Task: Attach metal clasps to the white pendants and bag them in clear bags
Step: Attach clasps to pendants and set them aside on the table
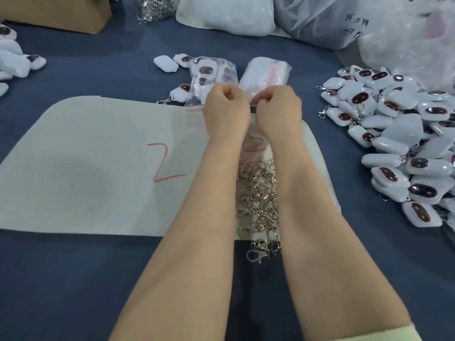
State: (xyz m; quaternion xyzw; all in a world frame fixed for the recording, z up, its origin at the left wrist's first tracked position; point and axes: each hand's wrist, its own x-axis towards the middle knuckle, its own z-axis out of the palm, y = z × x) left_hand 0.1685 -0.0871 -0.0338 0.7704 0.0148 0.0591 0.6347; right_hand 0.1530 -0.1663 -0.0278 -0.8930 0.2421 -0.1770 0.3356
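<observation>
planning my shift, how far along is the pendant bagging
Done: one filled bag lies farther back, and many pendants in the right pile already carry clasps. In hand: left hand and right hand pinch the top of a clear bag. Left: that pile is unbagged, and loose clasps lie unused.

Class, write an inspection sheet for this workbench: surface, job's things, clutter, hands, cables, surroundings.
Surface: table under a blue cloth, with a white mat bearing a red mark.
Job's things: pendants heaped at right; clasps piled on the mat between the forearms; filled bag and spare bags beyond the hands.
Clutter: box and sacks along the far edge.
Grippers: left hand and right hand, both curled, pinch the top of a bag.
Cables: nothing seen.
Surroundings: nothing seen beyond the table.
</observation>
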